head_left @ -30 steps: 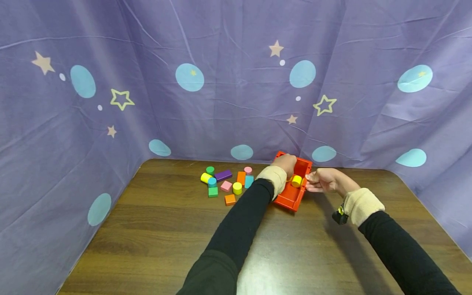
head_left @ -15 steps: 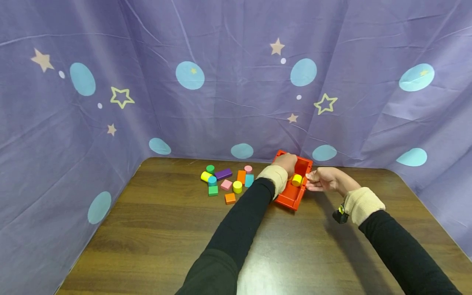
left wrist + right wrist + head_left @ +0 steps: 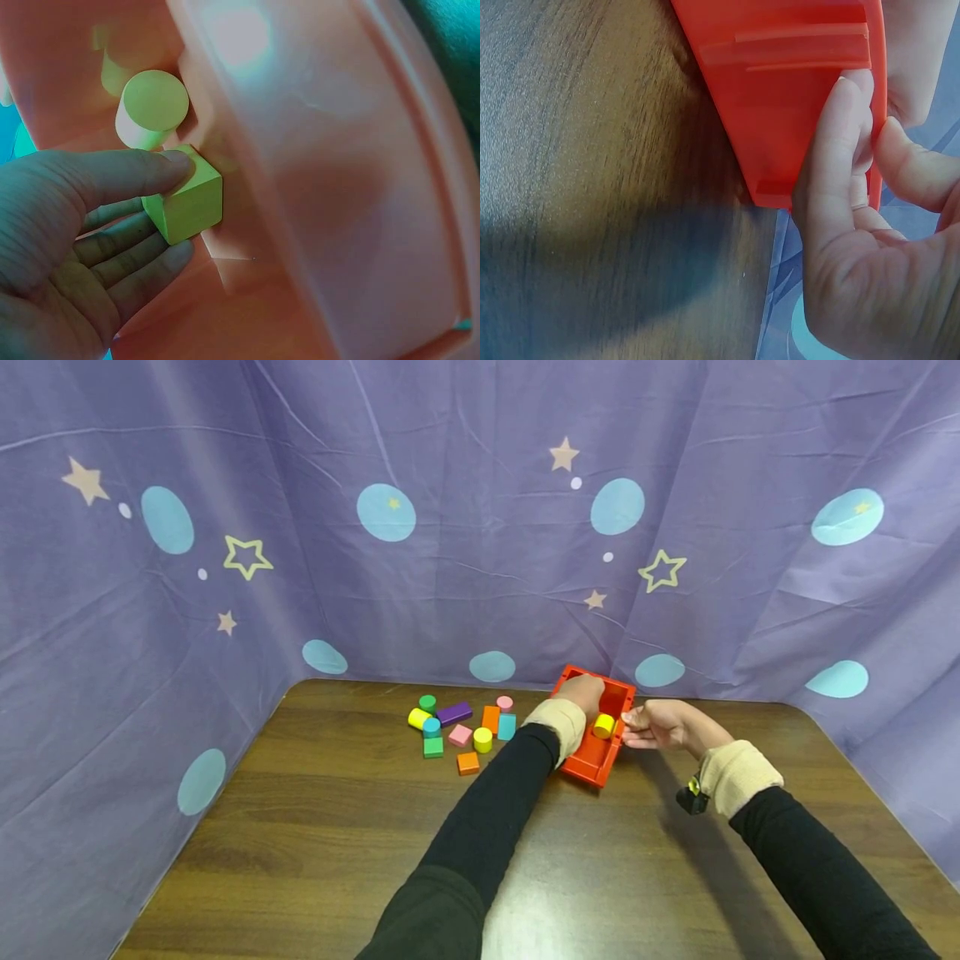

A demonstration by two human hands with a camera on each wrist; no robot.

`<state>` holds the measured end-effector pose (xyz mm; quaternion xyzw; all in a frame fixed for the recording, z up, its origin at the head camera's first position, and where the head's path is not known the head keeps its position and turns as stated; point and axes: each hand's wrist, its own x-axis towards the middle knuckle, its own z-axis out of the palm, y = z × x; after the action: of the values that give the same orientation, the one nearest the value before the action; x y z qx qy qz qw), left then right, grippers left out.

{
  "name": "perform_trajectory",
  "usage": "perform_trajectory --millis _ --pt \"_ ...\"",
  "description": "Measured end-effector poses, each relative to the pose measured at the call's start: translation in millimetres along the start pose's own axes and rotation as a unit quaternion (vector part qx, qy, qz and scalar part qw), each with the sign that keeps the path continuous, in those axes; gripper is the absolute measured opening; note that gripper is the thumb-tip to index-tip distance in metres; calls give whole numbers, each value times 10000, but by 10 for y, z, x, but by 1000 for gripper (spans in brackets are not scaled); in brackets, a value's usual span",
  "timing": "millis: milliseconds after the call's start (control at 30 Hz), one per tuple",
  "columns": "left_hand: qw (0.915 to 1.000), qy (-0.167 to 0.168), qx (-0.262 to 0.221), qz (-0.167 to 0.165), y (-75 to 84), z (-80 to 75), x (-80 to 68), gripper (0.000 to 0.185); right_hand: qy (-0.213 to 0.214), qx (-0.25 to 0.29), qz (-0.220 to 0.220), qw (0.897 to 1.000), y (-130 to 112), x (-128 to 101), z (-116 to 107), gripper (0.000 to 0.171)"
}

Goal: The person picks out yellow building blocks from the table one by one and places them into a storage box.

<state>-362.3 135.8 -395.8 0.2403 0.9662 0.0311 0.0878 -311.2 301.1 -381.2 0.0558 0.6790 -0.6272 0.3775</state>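
Observation:
A red plastic box (image 3: 588, 768) stands near the back of the table. My left hand (image 3: 581, 692) reaches inside it and pinches a yellow cube (image 3: 196, 210) between thumb and fingers. Beside the cube, a yellow cylinder (image 3: 156, 101) stands upright on the box floor in the left wrist view. The head view shows this cylinder too, but the left hand mostly hides the cube there. At the box's right wall, my right hand (image 3: 877, 247) grips the rim, thumb on the rim and fingers against the outer side.
Left of the box lie several loose blocks, among them a purple block (image 3: 454, 714), an orange block (image 3: 468, 764), a green block (image 3: 433, 747) and a yellow cylinder (image 3: 483, 741). A purple patterned curtain (image 3: 480, 543) hangs behind the wooden table (image 3: 300, 827).

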Motion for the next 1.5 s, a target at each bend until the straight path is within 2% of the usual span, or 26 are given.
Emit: perform_trajectory --millis 167,333,567,867,1167,1333,1500 --pt "10000 -2 34 -22 -3 6 18 22 40 -96 -3 9999 3 6 15 35" --pt "10000 49 -22 74 -7 -37 -37 22 14 -25 -2 10000 33 3 20 33" --pt "9989 291 132 355 -26 -279 -164 22 160 -19 -38 9999 43 15 31 32" --pt "9958 531 374 644 -65 -600 -358 14 86 -50 -17 9999 27 14 18 35" --pt "9902 821 549 986 -220 -815 -574 3 49 -111 -54 9999 33 8 19 34" --pt "9879 1020 493 1058 -327 -892 -690 26 128 -13 -48 9999 24 8 25 27" --pt "9866 1106 416 1125 -434 -934 -802 33 188 -97 -50 9998 19 8 20 33"
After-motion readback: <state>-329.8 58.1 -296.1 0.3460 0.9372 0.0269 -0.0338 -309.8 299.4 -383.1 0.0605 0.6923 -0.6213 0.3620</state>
